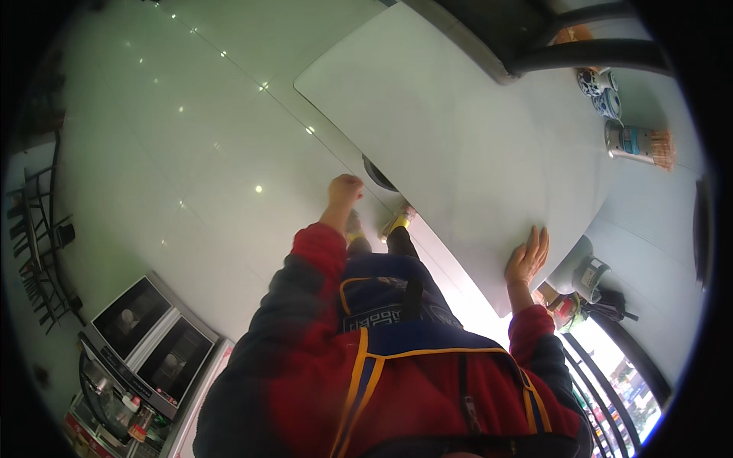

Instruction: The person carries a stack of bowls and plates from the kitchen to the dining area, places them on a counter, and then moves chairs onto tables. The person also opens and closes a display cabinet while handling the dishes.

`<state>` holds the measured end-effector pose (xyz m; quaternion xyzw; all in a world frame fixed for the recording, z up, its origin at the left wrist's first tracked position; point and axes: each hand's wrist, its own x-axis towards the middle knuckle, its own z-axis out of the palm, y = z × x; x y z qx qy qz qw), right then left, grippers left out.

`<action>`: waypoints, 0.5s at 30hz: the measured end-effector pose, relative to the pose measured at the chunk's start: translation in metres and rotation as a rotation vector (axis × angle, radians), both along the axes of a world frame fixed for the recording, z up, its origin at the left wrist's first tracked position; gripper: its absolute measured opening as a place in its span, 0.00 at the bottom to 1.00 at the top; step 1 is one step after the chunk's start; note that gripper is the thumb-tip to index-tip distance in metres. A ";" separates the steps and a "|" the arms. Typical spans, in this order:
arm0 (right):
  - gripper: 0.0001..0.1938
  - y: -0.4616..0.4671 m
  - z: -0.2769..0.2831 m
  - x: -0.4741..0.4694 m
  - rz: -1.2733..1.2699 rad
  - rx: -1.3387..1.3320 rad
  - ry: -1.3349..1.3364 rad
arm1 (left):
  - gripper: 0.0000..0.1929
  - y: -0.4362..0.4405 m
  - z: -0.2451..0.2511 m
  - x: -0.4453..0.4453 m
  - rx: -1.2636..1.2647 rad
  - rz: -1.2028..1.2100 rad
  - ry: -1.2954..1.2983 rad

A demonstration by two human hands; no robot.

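My right hand point(528, 257) rests palm down on the near right part of the pale tabletop point(446, 131), its fingers stretched out and slightly apart. My left hand point(346, 189) hangs in the air beside the table's left edge, over the tiled floor. Its fingers are curled into a fist, and nothing shows in it. I wear a dark blue apron point(395, 297) with yellow-orange trim over a red and dark jacket. Both of my shoes point(398, 223) stand on the floor by the table.
A dark chair point(487, 34) stands at the table's far side. Near the wall are blue-and-white lidded jars point(607, 103) and a metal holder of chopsticks point(638, 146). A two-door dark-glass cabinet point(152, 338) stands lower left. Dark bars point(601, 389) cross a bright opening lower right.
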<state>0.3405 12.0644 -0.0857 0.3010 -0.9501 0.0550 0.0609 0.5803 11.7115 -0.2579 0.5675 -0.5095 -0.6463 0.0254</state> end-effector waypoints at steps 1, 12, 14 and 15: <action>0.26 0.000 0.000 0.000 0.000 0.002 -0.005 | 0.06 0.005 0.000 -0.017 0.024 -0.034 -0.001; 0.25 0.004 -0.003 -0.002 0.004 0.006 0.004 | 0.16 0.018 -0.005 -0.078 -0.557 -0.316 -0.250; 0.26 0.005 -0.002 -0.001 -0.001 0.012 -0.008 | 0.16 0.016 0.003 -0.073 -0.439 -0.302 -0.223; 0.26 0.005 -0.002 -0.001 -0.004 0.008 -0.006 | 0.16 0.014 0.007 -0.069 -0.319 -0.309 -0.204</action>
